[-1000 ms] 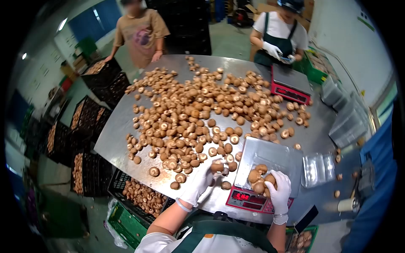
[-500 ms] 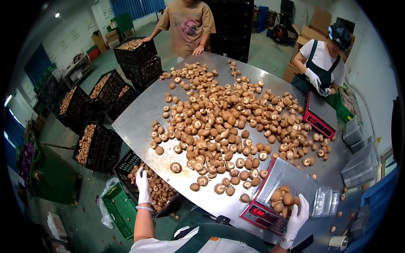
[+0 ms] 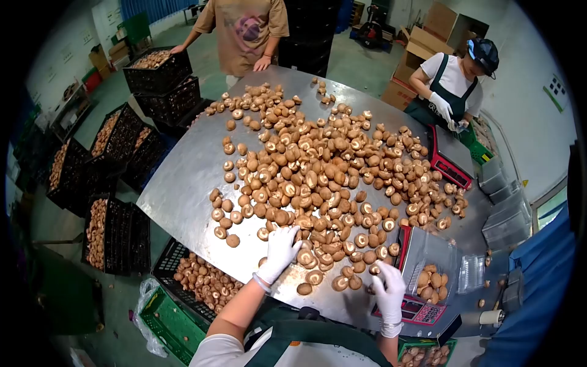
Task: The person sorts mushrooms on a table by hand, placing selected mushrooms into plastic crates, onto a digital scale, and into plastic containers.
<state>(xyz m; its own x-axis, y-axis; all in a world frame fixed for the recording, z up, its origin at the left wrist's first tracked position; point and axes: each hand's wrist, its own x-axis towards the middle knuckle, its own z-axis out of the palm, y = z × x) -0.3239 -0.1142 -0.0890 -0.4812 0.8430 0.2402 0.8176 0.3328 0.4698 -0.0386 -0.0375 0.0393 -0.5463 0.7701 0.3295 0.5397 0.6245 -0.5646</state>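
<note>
Brown mushrooms (image 3: 312,165) lie in a wide heap on the metal table (image 3: 177,177). My left hand (image 3: 281,251), in a white glove, is over the heap's near edge; its fingers are bent towards mushrooms, and what they hold, if anything, is hidden. My right hand (image 3: 389,292), also gloved, is raised left of the clear tray (image 3: 447,260), with a mushroom near its fingertips; its grip is unclear. The tray holds several mushrooms (image 3: 431,283) and rests on a red scale (image 3: 422,312).
Black crates of mushrooms (image 3: 158,74) stand at the left. A black crate (image 3: 168,263) and a green crate (image 3: 165,324) are below the table's left edge. Two people stand across the table. Another red scale (image 3: 450,160) and empty clear trays (image 3: 507,223) are at the right.
My left hand has moved from the black crate to the mushrooms on the table. My right hand has left the tray's mushrooms and moved left. The view has shifted.
</note>
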